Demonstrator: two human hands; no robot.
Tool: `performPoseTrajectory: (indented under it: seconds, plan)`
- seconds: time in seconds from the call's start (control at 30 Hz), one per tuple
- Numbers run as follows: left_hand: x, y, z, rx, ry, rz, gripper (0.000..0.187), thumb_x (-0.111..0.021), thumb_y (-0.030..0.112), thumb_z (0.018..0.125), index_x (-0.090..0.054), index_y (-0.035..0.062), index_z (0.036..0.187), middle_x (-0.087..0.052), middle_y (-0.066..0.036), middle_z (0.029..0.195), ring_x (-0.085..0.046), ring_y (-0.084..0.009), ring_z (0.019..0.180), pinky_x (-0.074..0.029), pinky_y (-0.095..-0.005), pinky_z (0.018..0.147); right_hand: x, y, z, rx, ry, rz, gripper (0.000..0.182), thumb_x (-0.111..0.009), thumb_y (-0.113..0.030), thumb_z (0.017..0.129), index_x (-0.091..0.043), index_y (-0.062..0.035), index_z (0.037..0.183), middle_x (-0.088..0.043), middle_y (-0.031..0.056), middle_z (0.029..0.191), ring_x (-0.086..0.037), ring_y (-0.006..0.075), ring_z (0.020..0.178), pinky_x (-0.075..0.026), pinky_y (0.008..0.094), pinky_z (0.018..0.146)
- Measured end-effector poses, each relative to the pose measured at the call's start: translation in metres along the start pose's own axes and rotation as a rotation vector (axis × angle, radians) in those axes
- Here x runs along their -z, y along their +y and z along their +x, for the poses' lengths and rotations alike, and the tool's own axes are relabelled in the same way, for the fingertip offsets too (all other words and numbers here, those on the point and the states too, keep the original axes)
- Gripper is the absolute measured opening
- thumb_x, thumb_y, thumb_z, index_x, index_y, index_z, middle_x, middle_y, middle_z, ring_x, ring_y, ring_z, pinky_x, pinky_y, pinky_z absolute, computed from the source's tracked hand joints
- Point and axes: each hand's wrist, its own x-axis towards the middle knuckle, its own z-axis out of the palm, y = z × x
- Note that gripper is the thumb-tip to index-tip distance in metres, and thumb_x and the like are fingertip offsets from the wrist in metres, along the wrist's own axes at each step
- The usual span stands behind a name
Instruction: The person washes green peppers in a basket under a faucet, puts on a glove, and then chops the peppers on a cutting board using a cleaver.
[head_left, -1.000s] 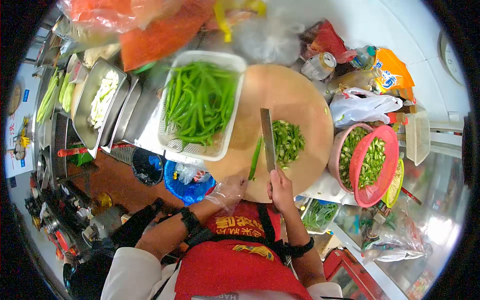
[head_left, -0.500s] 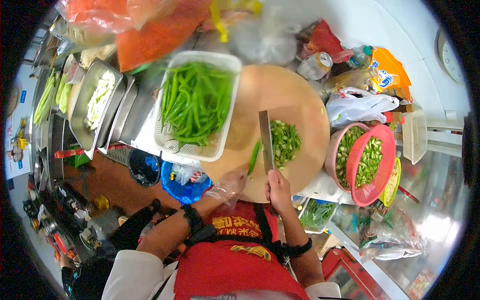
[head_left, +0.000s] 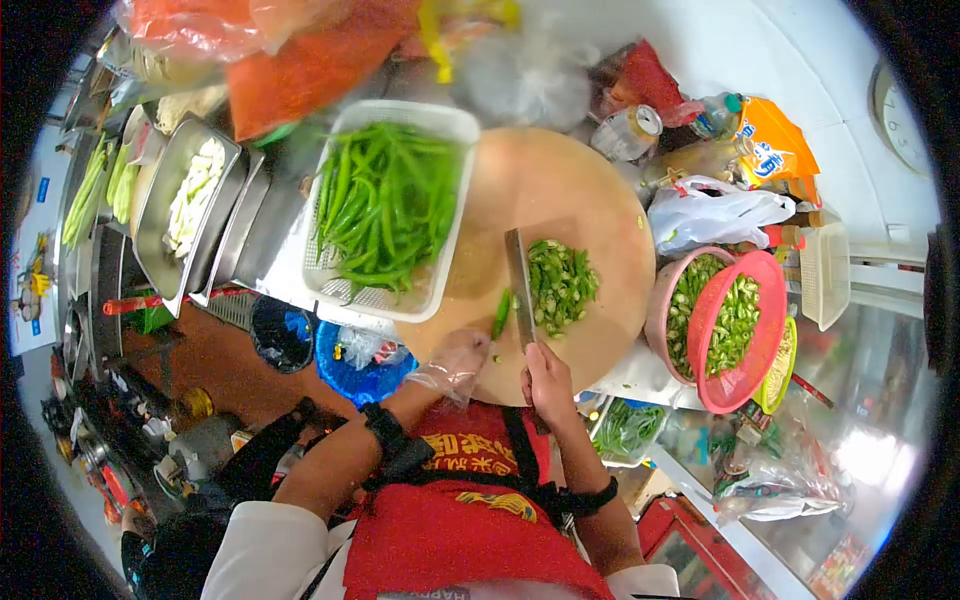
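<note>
My right hand is wrapped around the handle of a cleaver, its blade standing on edge on a round wooden cutting board. Just left of the blade lies a green chili pepper. My left hand, in a clear plastic glove, is curled at the pepper's lower end; its fingertips are partly hidden. To the blade's right is a pile of chopped green chili. A white plastic basket of whole green chilies overlaps the board's left side.
Right of the board, a pink basin and a tilted pink colander hold chopped chili. Metal trays stand at left. Bags, a can and bottles crowd the back. A blue-lined bin sits below left. Another person's dark-clothed leg shows lower left.
The cleaver has shifted left, and its blade leans a little more. The pepper beside it looks slightly shorter. My left hand has moved slightly left.
</note>
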Motion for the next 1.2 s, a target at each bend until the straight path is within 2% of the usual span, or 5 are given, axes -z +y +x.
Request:
performPoseTrajectory:
  seconds: [0.33,0.43,0.53,1.03,1.2]
  plan:
    - [0.011,0.011,0.004,0.130,-0.061,0.066,0.026,-0.053,0.025,0.082,-0.063,0.0015,0.080,-0.061,-0.021,0.080,-0.059,-0.0360,0.073,-0.047,-0.0427,0.069,0.006,0.000,-0.007,-0.048,-0.069,0.001,0.048,-0.045,-0.038,0.093,-0.047,-0.0050,0.128,-0.045,-0.0013,0.052,-0.043,0.0079,0.046,-0.036,0.0251,0.044]
    - [0.015,0.021,0.009,-0.123,-0.056,0.135,0.026,-0.054,0.026,0.082,-0.063,0.0014,0.081,-0.061,-0.021,0.079,-0.059,-0.0364,0.073,-0.046,-0.0425,0.068,0.007,0.007,-0.004,0.014,-0.053,-0.023,0.048,-0.044,-0.038,0.093,-0.049,-0.0040,0.126,-0.046,-0.0011,0.052,-0.044,0.0081,0.046,-0.037,0.0254,0.045]
    - [0.025,0.046,0.011,0.229,-0.104,0.027,0.027,-0.054,0.027,0.081,-0.063,0.0013,0.079,-0.059,-0.020,0.076,-0.058,-0.0360,0.073,-0.046,-0.0421,0.067,0.006,0.003,0.001,-0.052,-0.091,0.019,0.048,-0.045,-0.039,0.093,-0.048,-0.0041,0.127,-0.045,-0.0005,0.051,-0.044,0.0079,0.046,-0.037,0.0256,0.045]
    - [0.011,0.012,0.023,-0.222,-0.009,0.310,0.030,-0.055,0.031,0.084,-0.064,0.0027,0.080,-0.060,-0.020,0.075,-0.058,-0.0339,0.071,-0.045,-0.0411,0.065,0.009,0.006,-0.006,0.053,-0.082,-0.109,0.049,-0.044,-0.038,0.093,-0.046,-0.0061,0.130,-0.044,0.0001,0.051,-0.043,0.0079,0.047,-0.037,0.0265,0.046]
    - [0.034,0.069,0.011,0.296,-0.079,-0.084,0.024,-0.055,0.022,0.081,-0.064,-0.0002,0.088,-0.063,-0.020,0.080,-0.060,-0.0341,0.076,-0.047,-0.0415,0.068,0.010,0.001,-0.018,0.035,-0.066,-0.096,0.049,-0.044,-0.039,0.093,-0.046,-0.0063,0.130,-0.045,0.0014,0.052,-0.045,0.0093,0.048,-0.040,0.0271,0.047]
